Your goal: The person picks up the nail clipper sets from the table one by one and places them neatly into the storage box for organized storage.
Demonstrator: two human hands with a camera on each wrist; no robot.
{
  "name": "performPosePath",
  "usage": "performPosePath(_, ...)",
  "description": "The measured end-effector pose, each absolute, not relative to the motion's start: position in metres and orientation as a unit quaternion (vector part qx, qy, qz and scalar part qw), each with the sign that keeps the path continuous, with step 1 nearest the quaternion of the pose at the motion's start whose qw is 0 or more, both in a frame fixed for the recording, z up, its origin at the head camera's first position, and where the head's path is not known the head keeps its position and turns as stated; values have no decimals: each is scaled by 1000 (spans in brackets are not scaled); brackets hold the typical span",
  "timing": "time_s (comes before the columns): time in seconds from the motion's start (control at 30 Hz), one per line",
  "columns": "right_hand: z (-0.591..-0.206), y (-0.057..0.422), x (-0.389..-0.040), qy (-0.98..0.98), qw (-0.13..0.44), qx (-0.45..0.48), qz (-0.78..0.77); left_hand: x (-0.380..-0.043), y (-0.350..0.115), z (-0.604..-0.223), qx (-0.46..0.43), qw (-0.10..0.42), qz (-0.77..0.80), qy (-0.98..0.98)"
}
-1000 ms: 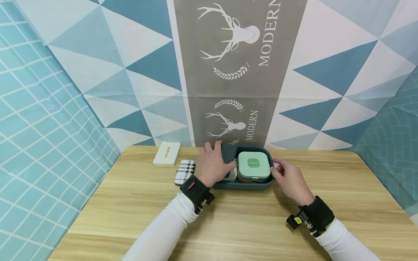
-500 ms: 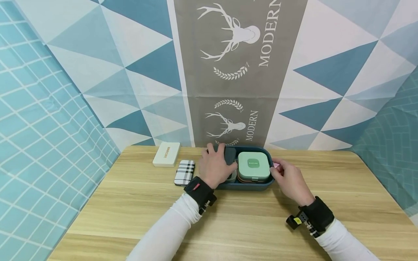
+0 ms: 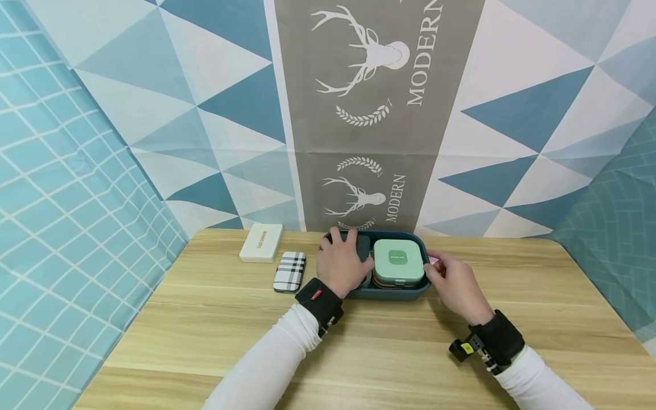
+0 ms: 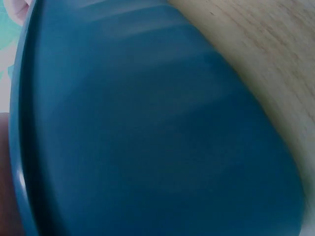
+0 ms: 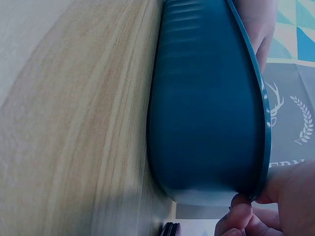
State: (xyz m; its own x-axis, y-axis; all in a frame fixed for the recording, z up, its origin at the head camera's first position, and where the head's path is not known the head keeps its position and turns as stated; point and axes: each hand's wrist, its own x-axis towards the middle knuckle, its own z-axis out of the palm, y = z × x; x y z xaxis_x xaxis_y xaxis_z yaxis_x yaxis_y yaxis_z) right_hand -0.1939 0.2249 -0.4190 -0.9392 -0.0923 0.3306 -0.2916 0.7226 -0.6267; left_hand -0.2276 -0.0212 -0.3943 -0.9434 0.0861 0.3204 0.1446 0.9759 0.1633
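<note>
A long dark-blue bin (image 3: 389, 294) stands at the back of the table. My left hand (image 3: 339, 263) reaches over its left half and grips a flat dark grey case (image 3: 363, 247) from above, thumb at the case's right side and fingers toward the far rim. The hand hides much of the case. In the bin's right half a mint-green square case (image 3: 398, 261) lies on top of other cases with brownish edges. My right hand (image 3: 456, 283) pinches the bin's right end at the rim; in the right wrist view its thumb and fingers (image 5: 239, 216) meet there.
Left of the bin, a black-and-white plaid case (image 3: 290, 271) and a white box lettered MANICURE (image 3: 262, 242) lie on the wooden table (image 3: 389, 353). A small pink item (image 3: 433, 259) shows behind my right hand. A patterned cloth backdrop (image 3: 353, 131) rises behind the table's back edge.
My left hand has moved slightly right and lowered the dark grey case, which now sits flatter inside the bin. My right hand has stayed at the rim.
</note>
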Motion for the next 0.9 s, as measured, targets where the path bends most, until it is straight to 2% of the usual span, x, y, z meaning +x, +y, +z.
performPosePath(0.4,-418,225,-193,-916,144,109,359,-228,-19,-394,-57,136,-80,-986)
performPosePath(0.9,-418,224,-193,-915,147,111,358,-232,-18,-400,-53,134,-56,-988)
